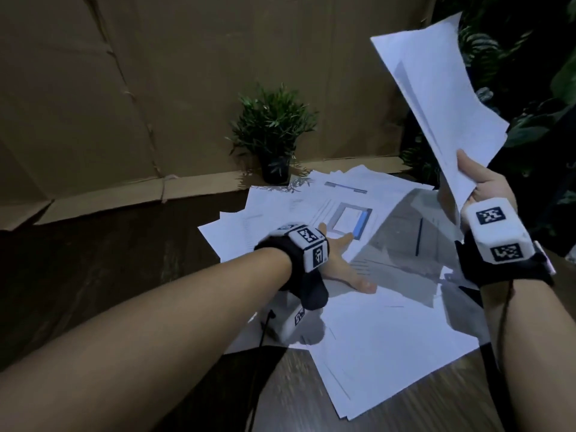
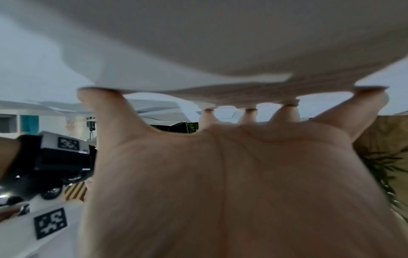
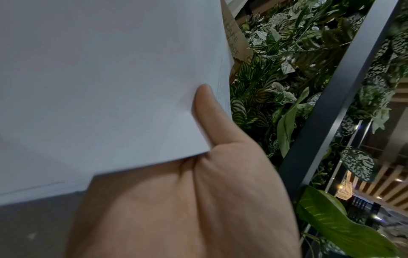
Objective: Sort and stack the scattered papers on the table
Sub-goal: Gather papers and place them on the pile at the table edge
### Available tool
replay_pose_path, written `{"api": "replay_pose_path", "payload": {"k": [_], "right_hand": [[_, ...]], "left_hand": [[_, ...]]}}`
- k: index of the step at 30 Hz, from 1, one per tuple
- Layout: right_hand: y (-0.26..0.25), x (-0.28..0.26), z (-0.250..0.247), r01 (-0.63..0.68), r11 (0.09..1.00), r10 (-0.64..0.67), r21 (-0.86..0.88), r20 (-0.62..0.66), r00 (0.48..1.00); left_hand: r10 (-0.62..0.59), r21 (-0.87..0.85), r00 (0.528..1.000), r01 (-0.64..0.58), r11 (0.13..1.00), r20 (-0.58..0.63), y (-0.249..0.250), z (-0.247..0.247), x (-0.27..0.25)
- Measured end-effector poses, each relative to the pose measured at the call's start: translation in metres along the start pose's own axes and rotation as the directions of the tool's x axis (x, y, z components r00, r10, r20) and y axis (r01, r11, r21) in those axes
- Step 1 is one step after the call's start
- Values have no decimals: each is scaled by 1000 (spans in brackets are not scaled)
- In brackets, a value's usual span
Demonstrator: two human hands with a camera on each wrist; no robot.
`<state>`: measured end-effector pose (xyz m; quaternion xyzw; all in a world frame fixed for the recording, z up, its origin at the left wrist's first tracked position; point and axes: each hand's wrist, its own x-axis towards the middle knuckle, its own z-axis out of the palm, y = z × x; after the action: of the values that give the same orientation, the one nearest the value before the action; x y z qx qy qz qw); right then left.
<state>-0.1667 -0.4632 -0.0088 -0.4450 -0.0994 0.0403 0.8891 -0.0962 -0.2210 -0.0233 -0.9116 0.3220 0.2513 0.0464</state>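
White sheets lie fanned over the dark wood counter (image 1: 420,406), nearest ones overlapping just below the left hand (image 1: 344,263), others spreading beyond it toward the small potted plant (image 1: 274,132) by the cardboard backdrop (image 1: 124,88).

The step in hand looks like gathering loose sheets into the bundle. To do it well, the left hand should press lightly and slide one sheet free at a time, so the scattered papers (image 1: 374,332) beneath do not drag along; then bring its edges square with the bundle before adding it.

That left hand is spread, palm down, fingers straight and splayed. The left wrist view shows its fingertips (image 2: 287,104) touching paper, holding nothing. One printed sheet with a blue-edged box (image 1: 352,221) lies just past those fingertips.

Further right and raised well above the counter, the right hand (image 1: 486,185) pinches the lower corner of a bundle of sheets (image 1: 436,98), which tilts up and away. The right wrist view shows the thumb (image 3: 209,115) pressed flat against the paper's face; the fingers behind are hidden. Leafy greenery (image 3: 287,69) stands beyond that hand.
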Motion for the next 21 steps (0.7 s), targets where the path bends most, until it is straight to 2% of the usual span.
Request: {"api": "replay_pose_path", "payload": {"k": [2,4,7,9,11,13,15,17,19,21], "right_hand": [[4,-10,9,-84,996,84,32,12,996],[8,-12,7,-146,986,150,80,-44,988],[5,-9,2,-164,982,171,94,-70,983],[1,-2,-7,-168,985,171,43,-82,982],[-1,1,-15,-81,997,78,-20,-120,990],[2,0,-3,17,996,-37,-85,-241,970],[6,7,15,43,999,-37,16,-274,961],[5,11,34,124,989,-147,-82,-386,911],[7,14,41,196,950,-283,-243,-400,872],[13,18,40,168,947,-259,-273,-347,901]], "left_hand": [[0,4,1000,0,1000,-1,-3,2,-6],[-12,2,1000,12,1000,3,-7,7,-14],[-37,26,999,36,999,27,-19,20,-32],[-39,27,999,38,999,34,-31,31,-53],[-34,-6,998,35,999,44,-46,42,-79],[-40,-34,998,42,999,56,-60,54,-106],[-59,-36,996,62,997,66,-76,64,-129],[-95,-51,993,98,994,74,-94,73,-149],[-131,-94,988,139,986,82,-112,81,-169],[-171,-126,981,182,975,93,-132,87,-186]]}}
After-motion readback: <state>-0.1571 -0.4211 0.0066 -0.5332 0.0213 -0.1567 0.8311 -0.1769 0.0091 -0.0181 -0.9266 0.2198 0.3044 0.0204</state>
